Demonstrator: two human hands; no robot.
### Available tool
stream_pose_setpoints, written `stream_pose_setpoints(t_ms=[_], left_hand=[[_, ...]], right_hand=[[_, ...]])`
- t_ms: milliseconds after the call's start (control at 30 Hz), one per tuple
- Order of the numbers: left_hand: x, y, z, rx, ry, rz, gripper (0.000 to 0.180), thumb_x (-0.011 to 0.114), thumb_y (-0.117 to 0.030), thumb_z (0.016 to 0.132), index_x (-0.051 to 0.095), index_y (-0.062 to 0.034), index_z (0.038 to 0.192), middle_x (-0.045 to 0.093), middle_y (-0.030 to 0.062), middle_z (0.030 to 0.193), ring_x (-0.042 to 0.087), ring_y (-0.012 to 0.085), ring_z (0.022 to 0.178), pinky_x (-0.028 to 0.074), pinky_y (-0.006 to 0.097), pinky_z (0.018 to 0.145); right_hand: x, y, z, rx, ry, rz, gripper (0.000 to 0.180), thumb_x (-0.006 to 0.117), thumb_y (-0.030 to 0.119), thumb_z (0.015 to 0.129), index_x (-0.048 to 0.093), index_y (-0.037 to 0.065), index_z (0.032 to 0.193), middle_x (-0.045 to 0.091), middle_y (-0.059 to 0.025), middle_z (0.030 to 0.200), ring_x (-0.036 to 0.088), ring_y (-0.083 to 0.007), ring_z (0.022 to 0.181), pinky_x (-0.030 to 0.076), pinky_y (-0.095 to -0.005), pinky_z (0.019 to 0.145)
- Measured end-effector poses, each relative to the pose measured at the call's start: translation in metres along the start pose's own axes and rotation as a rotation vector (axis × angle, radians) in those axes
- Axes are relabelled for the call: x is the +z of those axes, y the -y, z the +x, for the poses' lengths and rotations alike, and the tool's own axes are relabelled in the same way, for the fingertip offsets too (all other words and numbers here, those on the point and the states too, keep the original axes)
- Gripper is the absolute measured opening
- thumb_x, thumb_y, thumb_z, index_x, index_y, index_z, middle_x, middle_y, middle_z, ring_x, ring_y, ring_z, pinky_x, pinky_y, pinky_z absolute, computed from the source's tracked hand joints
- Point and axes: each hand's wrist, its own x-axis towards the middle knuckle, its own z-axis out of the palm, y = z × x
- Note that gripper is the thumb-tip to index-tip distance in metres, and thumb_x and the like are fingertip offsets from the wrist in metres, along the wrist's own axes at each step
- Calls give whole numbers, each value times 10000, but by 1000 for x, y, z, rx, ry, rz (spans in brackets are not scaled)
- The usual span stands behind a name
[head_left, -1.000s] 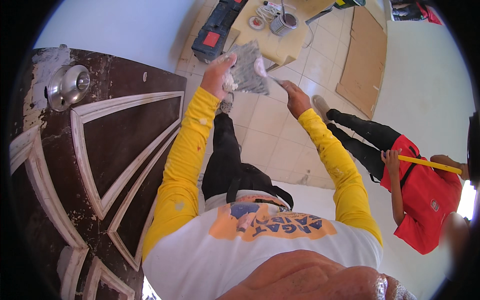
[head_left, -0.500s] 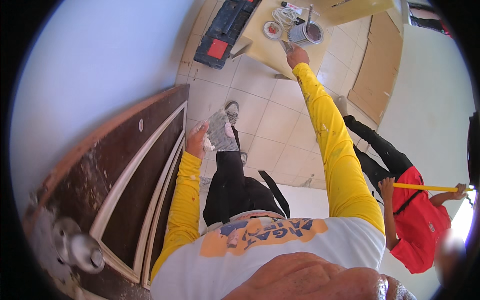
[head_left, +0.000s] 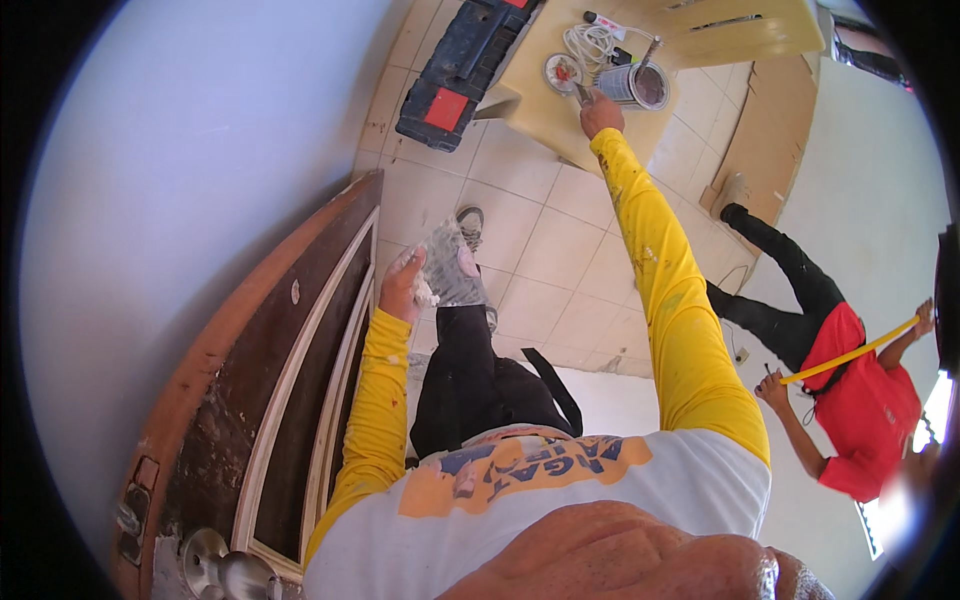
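Observation:
My left hand (head_left: 400, 287) is closed on the edge of a clear, smeared plastic sheet (head_left: 446, 282). White putty (head_left: 426, 291) clings beside my fingers, and a pinkish lump (head_left: 467, 262) sits on the sheet's far side. With my right arm stretched forward, my right hand (head_left: 601, 115) grips a putty knife (head_left: 582, 92). The blade reaches the edge of a round lid (head_left: 563, 74) bearing a reddish smear; I cannot tell whether they touch. Just right of the knife, an opened paint can (head_left: 620, 87) lies tilted on a cream plastic chair (head_left: 535, 100), a stick (head_left: 649, 55) leaning from its mouth.
A white cord (head_left: 588, 45) lies coiled behind the lid. Left of the chair is a black-and-red toolbox (head_left: 462, 75). A brown panelled door (head_left: 215, 420) with a metal knob (head_left: 240, 577) stands at my left. A red-shirted person (head_left: 868, 400) at right holds a yellow pole (head_left: 850, 354); cardboard (head_left: 765, 140) lies beyond.
The view has shifted, showing more of the chair and the door's edge. My right hand stays by the lid with the knife. The other person has shifted, and the pole is now slanted.

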Motion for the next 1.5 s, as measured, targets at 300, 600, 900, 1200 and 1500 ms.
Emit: stream_pose_setpoints(t_ms=[300, 600, 900, 1200, 1500], left_hand=[[-3, 13, -3, -6, -108, -7, 437, 651, -328, 943, 623, 3, 1228, 671, 88, 1177, 647, 204, 1076, 479, 328, 976], [2, 6, -5, 410, 58, 607, 452, 643, -6, 875, 581, -48, 1320, 670, 116, 1159, 650, 242, 1065, 496, 349, 946], [59, 4, 52, 494, 177, 280, 356, 634, -122, 923, 606, -34, 1266, 666, 109, 1168, 647, 229, 1071, 502, 372, 952], [226, -20, -131, 431, 306, -222, 301, 613, -198, 953, 629, -11, 1188, 689, 97, 1132, 677, 210, 1015, 537, 358, 894], [265, 4, -319, 564, 486, -243, 309, 607, -189, 944, 617, -27, 1207, 675, 107, 1155, 666, 236, 1048, 535, 407, 915]], right_hand=[[10, -8, 20, -62, 38, -29, 327, 515, 182, 868, 659, 172, 1162, 694, -216, 1025, 657, -416, 978, 520, -520, 862], [-32, -25, 1, -77, 60, 12, 352, 559, 210, 877, 682, 226, 1207, 684, -203, 1101, 647, -397, 1024, 518, -464, 892], [-146, -50, -94, -496, -81, 530, 296, 636, 152, 914, 682, 117, 1204, 688, -159, 1131, 651, -287, 1055, 498, -355, 926], [-346, -28, -314, -760, 112, 934, 300, 636, 31, 931, 676, 93, 1222, 671, -51, 1013, 584, -124, 933, 478, -252, 861], [-455, -34, -475, -1268, -255, 445, 376, 654, -59, 866, 676, 81, 1215, 693, -77, 1103, 607, -195, 959, 500, -314, 857]])
